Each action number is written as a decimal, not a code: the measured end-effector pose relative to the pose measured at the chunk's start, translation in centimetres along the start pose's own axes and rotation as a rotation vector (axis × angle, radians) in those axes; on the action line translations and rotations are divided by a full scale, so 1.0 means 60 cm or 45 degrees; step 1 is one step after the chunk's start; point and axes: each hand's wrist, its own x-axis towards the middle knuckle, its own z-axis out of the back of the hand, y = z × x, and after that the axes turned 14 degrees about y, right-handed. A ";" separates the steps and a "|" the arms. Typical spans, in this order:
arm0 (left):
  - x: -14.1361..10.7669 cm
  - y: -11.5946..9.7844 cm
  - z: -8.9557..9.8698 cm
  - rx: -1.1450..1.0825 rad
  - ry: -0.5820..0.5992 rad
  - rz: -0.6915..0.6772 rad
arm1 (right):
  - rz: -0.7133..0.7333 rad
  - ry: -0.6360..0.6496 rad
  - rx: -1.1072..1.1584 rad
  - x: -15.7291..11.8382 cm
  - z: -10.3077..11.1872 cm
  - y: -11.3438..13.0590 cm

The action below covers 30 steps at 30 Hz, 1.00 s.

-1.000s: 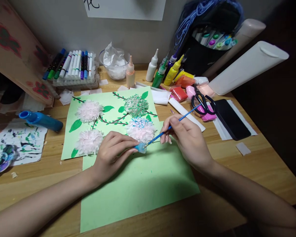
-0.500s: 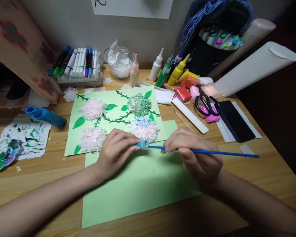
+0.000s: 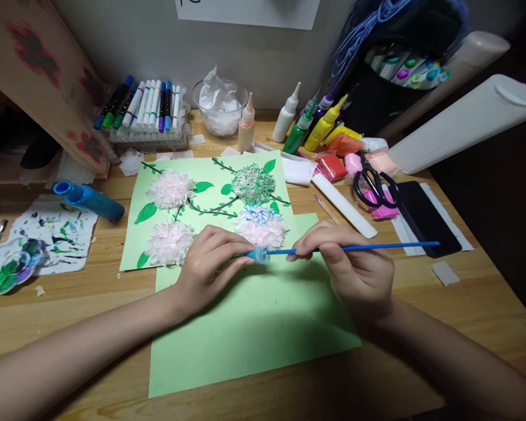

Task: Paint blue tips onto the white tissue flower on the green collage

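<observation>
My left hand (image 3: 214, 263) pinches a small blue bottle cap (image 3: 260, 255) on its side, its mouth facing right. In my right hand (image 3: 350, 263) is a thin blue paintbrush (image 3: 377, 247), held nearly level, its tip at the cap's mouth. Both hands are over a plain green sheet (image 3: 254, 333). Behind them lies a light green picture (image 3: 134, 240) with painted stems and leaves. Its ruffled flowers include a pink one with blue-dabbed tips (image 3: 263, 228) just behind the cap, and a green-dabbed one (image 3: 254, 184). An open blue paint bottle (image 3: 92, 202) lies tilted at the left.
A paint palette (image 3: 13, 266) rests by a smeared tissue (image 3: 65, 240) at left. Along the back are markers (image 3: 144, 105), a glass bowl (image 3: 221, 117) with tissue, and several paint bottles (image 3: 298, 131). Black scissors (image 3: 374, 184) and a phone (image 3: 425, 219) lie at right.
The brush's rear end has swung slightly up and left, its tip staying at the cap. The whole view has shifted a little; both hands keep their holds.
</observation>
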 end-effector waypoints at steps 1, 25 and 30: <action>0.000 0.000 0.000 0.001 0.002 0.000 | 0.008 0.008 -0.010 -0.001 0.000 0.000; 0.001 -0.004 0.002 0.020 -0.056 0.023 | 0.011 0.017 0.008 -0.001 -0.002 -0.005; 0.000 -0.004 0.001 0.000 -0.070 0.019 | 0.011 -0.002 0.041 -0.003 -0.001 -0.004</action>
